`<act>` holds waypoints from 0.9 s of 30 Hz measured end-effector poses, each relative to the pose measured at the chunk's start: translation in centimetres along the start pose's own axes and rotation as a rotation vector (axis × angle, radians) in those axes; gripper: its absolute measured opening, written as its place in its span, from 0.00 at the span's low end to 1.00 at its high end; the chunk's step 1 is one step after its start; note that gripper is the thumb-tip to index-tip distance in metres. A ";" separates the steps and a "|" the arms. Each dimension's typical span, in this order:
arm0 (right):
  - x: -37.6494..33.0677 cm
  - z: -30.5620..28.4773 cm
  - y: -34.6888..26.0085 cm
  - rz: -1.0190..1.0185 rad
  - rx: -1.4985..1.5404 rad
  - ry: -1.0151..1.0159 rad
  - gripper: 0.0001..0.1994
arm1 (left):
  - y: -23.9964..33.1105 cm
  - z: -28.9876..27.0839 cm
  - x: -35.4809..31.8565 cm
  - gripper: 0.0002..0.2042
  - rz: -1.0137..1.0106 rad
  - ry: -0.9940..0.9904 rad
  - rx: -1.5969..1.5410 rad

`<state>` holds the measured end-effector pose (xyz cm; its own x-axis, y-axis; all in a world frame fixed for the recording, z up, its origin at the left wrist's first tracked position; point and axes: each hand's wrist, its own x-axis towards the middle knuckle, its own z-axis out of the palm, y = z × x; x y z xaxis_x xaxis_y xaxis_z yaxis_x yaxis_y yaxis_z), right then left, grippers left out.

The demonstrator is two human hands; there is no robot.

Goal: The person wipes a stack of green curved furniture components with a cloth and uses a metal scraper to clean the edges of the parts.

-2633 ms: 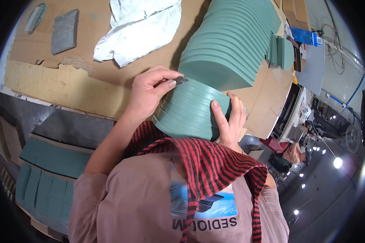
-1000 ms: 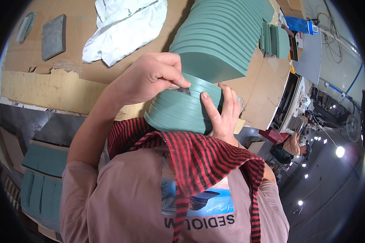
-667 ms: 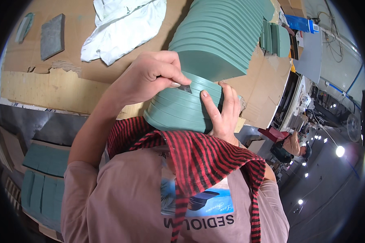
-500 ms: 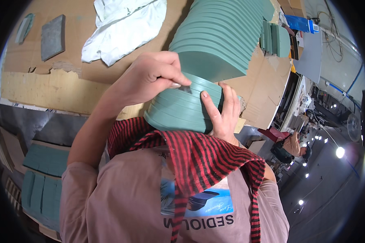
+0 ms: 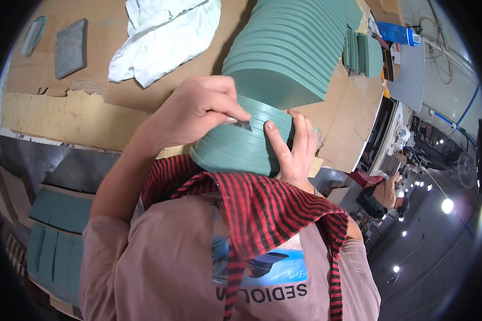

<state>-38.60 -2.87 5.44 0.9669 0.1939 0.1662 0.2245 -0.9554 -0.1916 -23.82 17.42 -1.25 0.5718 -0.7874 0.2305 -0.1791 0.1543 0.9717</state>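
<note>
A grey slab [image 5: 70, 47] and a white cloth [image 5: 160, 37] lie at the left of the cardboard-covered bench [image 5: 48, 115]. The person's left hand [image 5: 198, 109] pinches a small blade [image 5: 242, 124] against the top of a green stack [image 5: 241, 142] held close to the chest. The right hand [image 5: 292, 147], fingers spread, cups the stack's right side. The stack's layers run left to right under the blade. More green pieces [image 5: 289, 53] stand fanned behind.
</note>
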 end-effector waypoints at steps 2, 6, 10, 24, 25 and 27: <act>0.0 -0.1 -0.1 0.015 0.005 -0.019 0.30 | -0.4 0.0 -1.3 0.13 -0.169 0.102 -0.123; -0.3 -0.2 -0.3 0.017 0.012 -0.012 0.32 | -2.0 1.2 -5.2 0.11 -0.336 0.187 -0.382; -0.2 0.1 0.0 -0.002 0.006 -0.003 0.33 | -3.5 2.7 -6.1 0.10 -0.310 0.288 -0.579; -0.2 0.3 -0.4 -0.010 0.007 -0.002 0.36 | -5.1 4.6 -6.9 0.10 -0.160 0.521 -0.651; -0.3 0.3 0.0 -0.007 0.012 0.000 0.36 | -4.9 4.0 -6.6 0.10 -0.168 0.441 -0.626; -0.3 0.4 0.6 -0.060 0.018 0.059 0.36 | -4.0 3.0 -5.7 0.10 -0.181 0.358 -0.598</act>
<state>-38.73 -3.46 4.89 0.9427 0.2371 0.2347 0.2850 -0.9380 -0.1973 -28.71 19.47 -6.64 0.7968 -0.6034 -0.0335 0.3540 0.4212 0.8350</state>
